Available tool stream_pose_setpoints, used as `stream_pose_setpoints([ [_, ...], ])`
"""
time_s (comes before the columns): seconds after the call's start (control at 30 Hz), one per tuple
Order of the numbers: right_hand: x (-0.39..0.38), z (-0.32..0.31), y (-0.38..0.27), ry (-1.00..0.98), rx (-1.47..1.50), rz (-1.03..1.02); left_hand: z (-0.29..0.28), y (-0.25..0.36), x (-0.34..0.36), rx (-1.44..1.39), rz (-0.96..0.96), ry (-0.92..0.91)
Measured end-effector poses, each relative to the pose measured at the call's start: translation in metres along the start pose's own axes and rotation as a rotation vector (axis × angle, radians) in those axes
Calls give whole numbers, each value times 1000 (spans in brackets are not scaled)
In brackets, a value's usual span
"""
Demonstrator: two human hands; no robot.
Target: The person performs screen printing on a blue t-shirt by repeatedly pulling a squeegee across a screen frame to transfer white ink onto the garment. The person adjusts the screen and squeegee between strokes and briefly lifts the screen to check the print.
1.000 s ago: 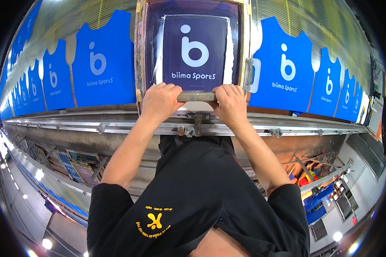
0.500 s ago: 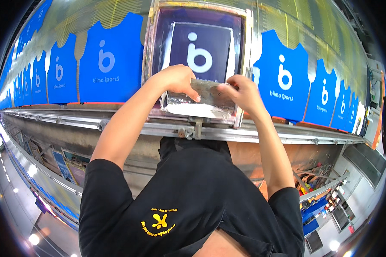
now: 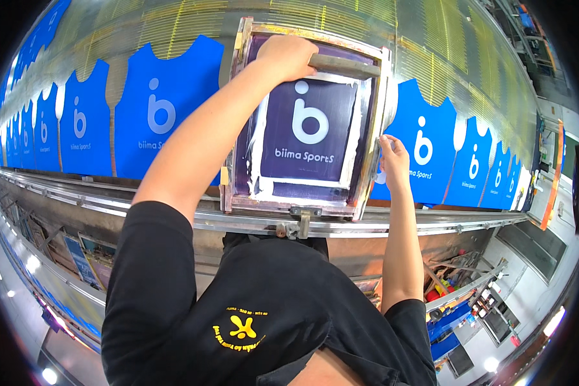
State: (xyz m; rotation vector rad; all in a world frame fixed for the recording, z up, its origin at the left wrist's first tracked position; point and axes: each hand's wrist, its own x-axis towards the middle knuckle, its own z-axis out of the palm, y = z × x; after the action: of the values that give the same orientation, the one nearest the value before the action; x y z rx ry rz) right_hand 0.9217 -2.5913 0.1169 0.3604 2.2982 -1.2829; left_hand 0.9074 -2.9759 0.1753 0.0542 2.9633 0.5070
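Note:
A silk-screen frame (image 3: 374, 96) with a dark mesh and a white emblem lies over the table in front of me. Thick white ink lines the edges of the mesh's printing area. At the far end of the screen, my left hand (image 3: 288, 56) is closed round a squeegee (image 3: 344, 66), whose grey bar spans much of the frame's width. My right hand (image 3: 394, 157) is at the frame's right rail, fingers bent and tips against its edge. Part of that grip is hidden.
Blue sleeveless shirt panels (image 3: 190, 96) with white prints lie in a row to the left, and more blue panels (image 3: 424, 154) to the right. A metal rail (image 3: 431, 222) runs along the table's near edge, with a bracket (image 3: 296, 226) by the frame.
My left hand has carried the squeegee from the near end of the screen to the far end. My right hand has let go of it and shifted to the frame's right side.

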Motion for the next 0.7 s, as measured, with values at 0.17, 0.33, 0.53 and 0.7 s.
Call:
stream_pose_setpoints([
  [0.17,-18,-6,-30,-15,75,-24,28,10,-58,-54,13,105],
  [0.33,-22,-9,-34,27,143,-98,75,76,-207,-16,105,223],
  [0.53,-34,0,-36,237,125,-328,94,125,-317,-85,51,291],
  [0.7,-67,50,-52,182,264,-357,66,74,-338,-127,50,319],
])
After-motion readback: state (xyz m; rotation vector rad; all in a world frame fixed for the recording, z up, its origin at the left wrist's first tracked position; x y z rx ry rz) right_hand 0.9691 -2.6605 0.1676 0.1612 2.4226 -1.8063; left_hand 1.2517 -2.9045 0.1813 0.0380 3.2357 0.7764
